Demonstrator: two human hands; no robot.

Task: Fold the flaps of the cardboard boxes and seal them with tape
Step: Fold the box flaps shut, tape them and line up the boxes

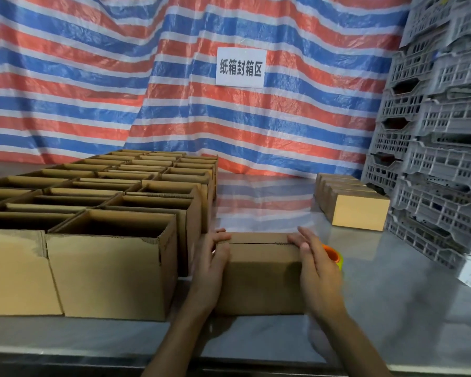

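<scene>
Box [261, 270] at table [392, 281] front, flaps folded, seam untaped; left hand [211, 257] and right hand [314, 262] flat against its ends, fingers straight; risk: flaps may spring open once a hand leaves for tape [333, 255].

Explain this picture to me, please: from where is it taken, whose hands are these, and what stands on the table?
No machine: a person wears a camera on the head, looking down at their own hands. The left hand and the right hand press on the two ends of a cardboard box with folded flaps; neither grips it. It stands on a metal table. At left stand open boxes, at far right closed boxes, behind the right hand an orange tape roll.
</scene>
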